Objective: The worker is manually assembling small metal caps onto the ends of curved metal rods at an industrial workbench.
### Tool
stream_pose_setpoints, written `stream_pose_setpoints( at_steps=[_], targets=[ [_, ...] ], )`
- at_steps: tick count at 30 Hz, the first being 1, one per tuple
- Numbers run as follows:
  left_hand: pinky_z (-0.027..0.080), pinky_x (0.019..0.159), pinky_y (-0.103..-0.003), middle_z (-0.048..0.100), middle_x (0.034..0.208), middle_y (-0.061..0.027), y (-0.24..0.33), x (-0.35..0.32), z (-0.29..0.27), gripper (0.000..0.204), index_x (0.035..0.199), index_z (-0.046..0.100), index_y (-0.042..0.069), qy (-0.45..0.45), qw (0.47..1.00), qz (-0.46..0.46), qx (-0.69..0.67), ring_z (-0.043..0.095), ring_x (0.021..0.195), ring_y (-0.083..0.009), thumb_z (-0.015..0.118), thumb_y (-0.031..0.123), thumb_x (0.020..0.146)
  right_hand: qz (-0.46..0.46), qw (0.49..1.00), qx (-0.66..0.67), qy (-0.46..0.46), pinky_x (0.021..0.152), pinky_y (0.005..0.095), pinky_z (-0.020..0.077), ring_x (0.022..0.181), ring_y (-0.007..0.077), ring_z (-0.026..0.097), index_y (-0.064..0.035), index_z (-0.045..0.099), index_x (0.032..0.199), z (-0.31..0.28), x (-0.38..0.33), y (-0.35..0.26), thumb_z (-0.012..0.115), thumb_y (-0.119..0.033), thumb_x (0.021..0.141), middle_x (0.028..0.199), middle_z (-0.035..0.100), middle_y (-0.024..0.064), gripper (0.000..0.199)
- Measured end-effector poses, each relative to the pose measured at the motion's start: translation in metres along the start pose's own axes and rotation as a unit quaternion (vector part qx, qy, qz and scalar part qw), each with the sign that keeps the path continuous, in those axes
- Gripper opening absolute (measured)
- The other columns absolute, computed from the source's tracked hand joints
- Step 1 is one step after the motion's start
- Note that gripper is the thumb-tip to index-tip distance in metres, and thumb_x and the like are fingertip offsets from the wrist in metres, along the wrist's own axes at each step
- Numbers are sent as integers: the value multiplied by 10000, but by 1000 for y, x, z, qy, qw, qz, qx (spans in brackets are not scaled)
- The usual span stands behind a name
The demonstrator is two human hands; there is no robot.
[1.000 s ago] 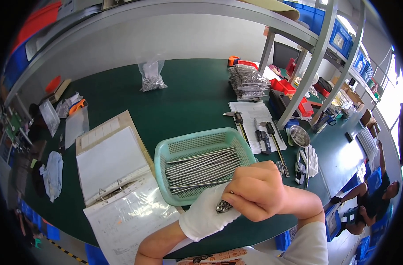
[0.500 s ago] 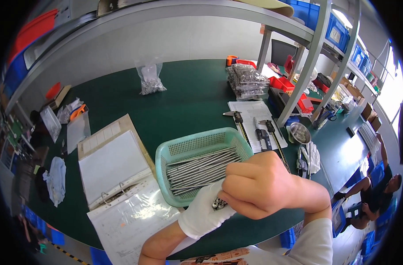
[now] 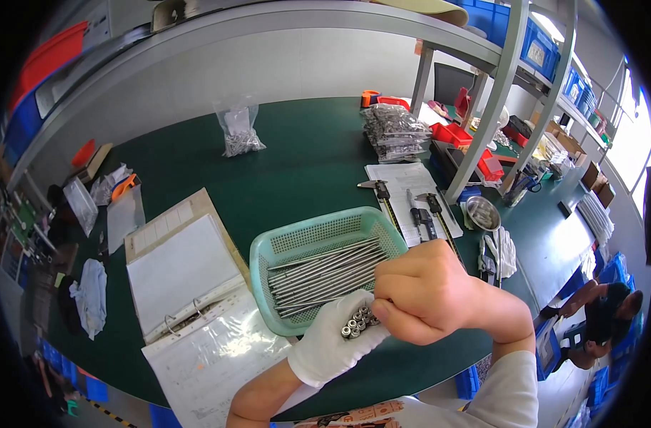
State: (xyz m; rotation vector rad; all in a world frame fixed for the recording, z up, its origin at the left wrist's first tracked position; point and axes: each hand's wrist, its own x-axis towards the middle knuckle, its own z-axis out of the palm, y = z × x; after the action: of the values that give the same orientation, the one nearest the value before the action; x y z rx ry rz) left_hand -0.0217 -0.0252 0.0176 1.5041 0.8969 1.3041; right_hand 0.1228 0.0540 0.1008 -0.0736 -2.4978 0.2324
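Low at the bench edge: white-gloved left hand cupped palm-up, fingers apart, cradling a heap of small silver nuts. Just right, bare right hand with fingertips pinched together at that heap. Behind both, teal mesh basket of long steel rods.

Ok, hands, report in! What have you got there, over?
Left hand, white glove, palm up, cupping small metal nuts. Right hand bare, fingertips at the nuts. Green basket of metal rods just behind.
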Motion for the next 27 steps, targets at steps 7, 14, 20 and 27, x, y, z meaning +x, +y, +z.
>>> stream_pose_setpoints(
  at_steps=[7, 14, 20, 27],
  targets=[
    [429, 617, -281, 566, 729, -86, -2, 0, -1, 199, 946, 547, 5, 0, 1000, 1, -17, 522, 632, -168, 634, 124, 813, -10, 1000, 23, 4, 370, 323, 326, 400, 214, 416, -56, 488, 612, 10, -2, 3, 556, -79, 727, 561, 430, 42, 135],
    [442, 641, -287, 585, 773, -107, -9, -1, -2, 241, 989, 547, -3, 6, 1000, -6, -24, 560, 673, -189, 630, 107, 791, -32, 999, -12, -8, 376, 328, 348, 409, 223, 439, -49, 506, 633, 9, 2, 0, 578, -97, 722, 570, 446, 44, 124],
    [449, 671, -300, 593, 789, -104, -2, 2, -1, 244, 996, 546, -3, 8, 1000, 7, -12, 568, 709, -198, 626, 106, 793, -20, 999, 27, -1, 378, 336, 352, 421, 238, 459, -37, 522, 653, 12, -1, 7, 579, -86, 726, 584, 471, 51, 105],
    [433, 643, -270, 581, 758, -82, 0, -2, 1, 197, 929, 541, 12, 31, 996, -70, -37, 542, 676, -145, 646, 86, 779, -8, 999, 18, 38, 378, 338, 342, 409, 236, 442, -36, 507, 635, 0, -5, 2, 574, -75, 723, 562, 453, 56, 117]
  ],
)
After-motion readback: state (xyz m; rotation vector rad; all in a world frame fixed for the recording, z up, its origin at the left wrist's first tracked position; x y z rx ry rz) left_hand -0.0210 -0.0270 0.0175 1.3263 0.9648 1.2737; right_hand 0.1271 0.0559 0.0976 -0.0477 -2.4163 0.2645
